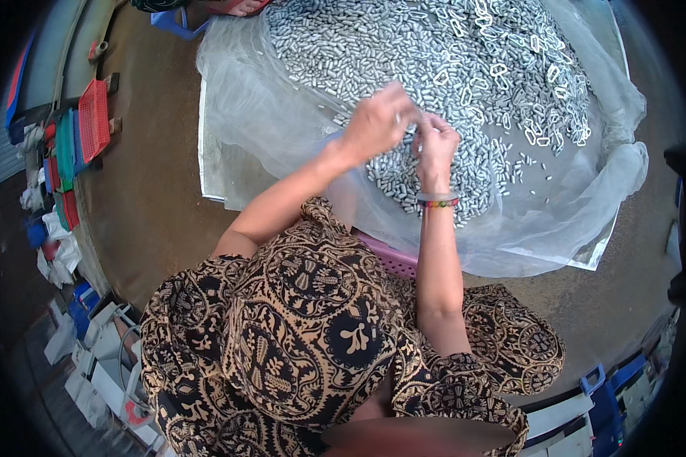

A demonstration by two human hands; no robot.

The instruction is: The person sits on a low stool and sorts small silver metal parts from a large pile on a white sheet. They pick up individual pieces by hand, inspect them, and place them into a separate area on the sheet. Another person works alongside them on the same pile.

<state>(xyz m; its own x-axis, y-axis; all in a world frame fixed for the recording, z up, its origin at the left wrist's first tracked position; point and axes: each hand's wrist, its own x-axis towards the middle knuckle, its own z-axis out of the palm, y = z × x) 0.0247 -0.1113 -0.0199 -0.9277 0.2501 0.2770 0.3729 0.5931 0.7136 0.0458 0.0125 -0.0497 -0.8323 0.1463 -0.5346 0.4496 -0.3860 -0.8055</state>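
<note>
My left hand (377, 119) is slightly blurred above a large pile of small silver metal cylinders (343, 46), its fingers curled in. Close beside it, my right hand (437, 145) is closed in a pinch, with a beaded bracelet (438, 202) at the wrist. The fingertips of both hands nearly meet over the pile. Whatever lies between them is too small and blurred to make out. Open metal loops (498, 70), pale and elongated, lie mixed among the cylinders at the right. Under the pile spreads a translucent white mesh cloth (240, 99).
A pink perforated basket (392, 257) is partly hidden below the cloth, close to my body. At the left stand a red basket (94, 120) and several coloured containers. Part of another person (245, 7) shows at the top edge, beside a blue plastic object (177, 24).
</note>
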